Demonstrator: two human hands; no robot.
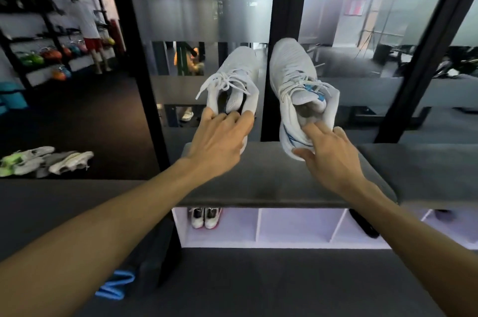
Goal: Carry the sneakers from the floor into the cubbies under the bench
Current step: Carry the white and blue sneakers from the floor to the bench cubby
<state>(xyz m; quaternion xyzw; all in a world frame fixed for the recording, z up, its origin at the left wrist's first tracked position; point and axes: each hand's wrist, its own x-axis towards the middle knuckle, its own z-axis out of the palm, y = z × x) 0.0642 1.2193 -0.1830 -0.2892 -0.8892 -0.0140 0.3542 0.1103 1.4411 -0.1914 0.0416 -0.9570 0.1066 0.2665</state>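
Note:
I hold a pair of white sneakers up in the air above the grey padded bench (271, 182). My left hand (219, 143) grips the heel collar of the left white sneaker (234, 78), toe pointing away. My right hand (328, 156) grips the heel of the right white sneaker (292, 76), which has blue marks on tongue and side. Under the bench run white cubbies (294, 226). The leftmost cubby holds a white pair with red and dark trim (205, 217).
Several more sneakers, white, grey and neon green (44, 161), lie on the dark floor at the left. A glass wall with black frames (280, 57) stands behind the bench. A person (90, 31) stands far left by racks of coloured kettlebells. A dark object (363, 223) leans in a right cubby.

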